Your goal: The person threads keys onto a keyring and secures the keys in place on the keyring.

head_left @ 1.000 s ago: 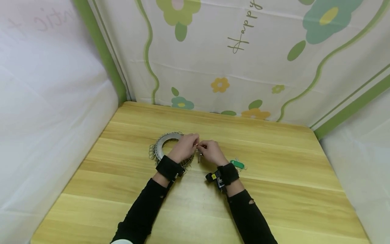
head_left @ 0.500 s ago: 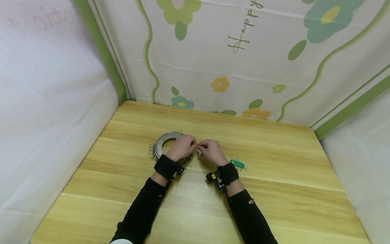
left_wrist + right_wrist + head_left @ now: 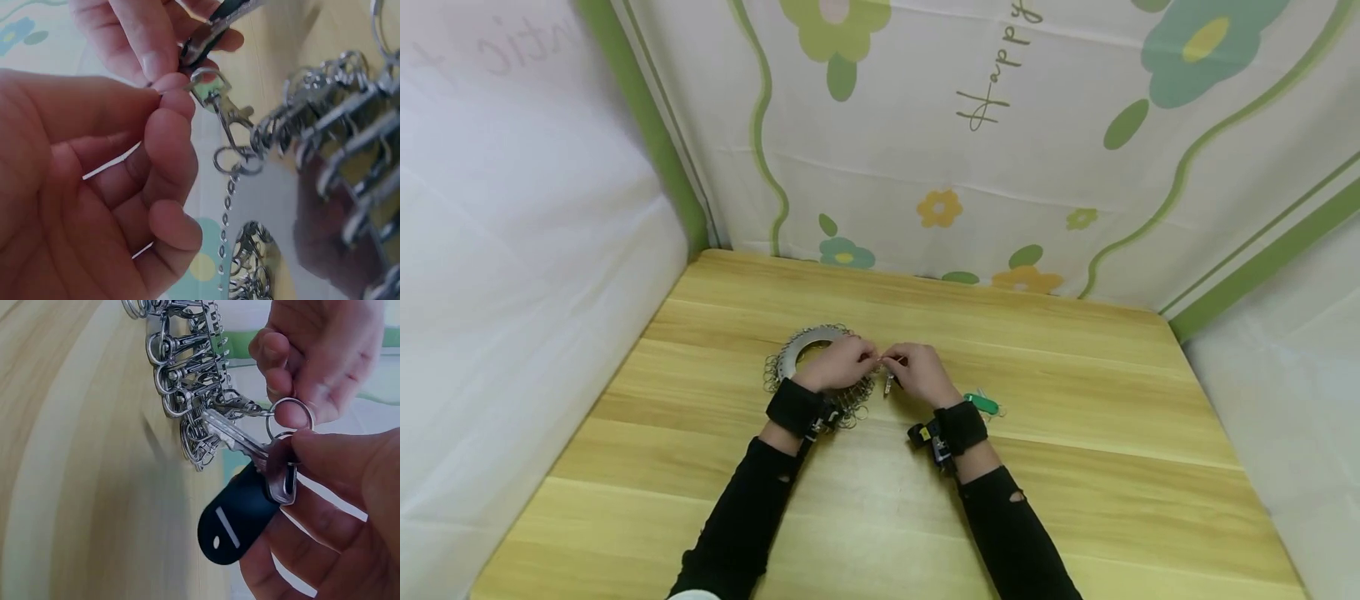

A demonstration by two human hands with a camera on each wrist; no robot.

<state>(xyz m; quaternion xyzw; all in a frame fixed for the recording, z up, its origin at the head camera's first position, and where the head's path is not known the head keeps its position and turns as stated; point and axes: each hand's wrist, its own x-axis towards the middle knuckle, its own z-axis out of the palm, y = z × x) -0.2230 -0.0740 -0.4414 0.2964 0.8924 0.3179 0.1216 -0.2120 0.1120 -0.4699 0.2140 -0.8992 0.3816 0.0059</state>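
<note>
In the head view my left hand (image 3: 841, 364) is over a round metal key holder (image 3: 786, 360) edged with hooks and rings. My right hand (image 3: 922, 373) meets it just to the right. Up close, the right wrist view shows the right thumb and fingers gripping a silver key (image 3: 234, 434) with a black key tag (image 3: 228, 528). Left fingertips pinch the split ring (image 3: 289, 399) above that key. A swivel snap hook (image 3: 234, 122) on the holder connects to the ring, and a small ring and chain hang near it.
A green key tag (image 3: 981, 403) with a ring lies on the wooden table (image 3: 1075, 500), right of my right wrist. White fabric walls (image 3: 880, 158) with printed flowers stand around the table. Several hooks crowd the holder's edge.
My left hand and wrist have shifted slightly left, and its fingertips sit a little lower. The right hand stays almost in place, still holding the key and tag.
</note>
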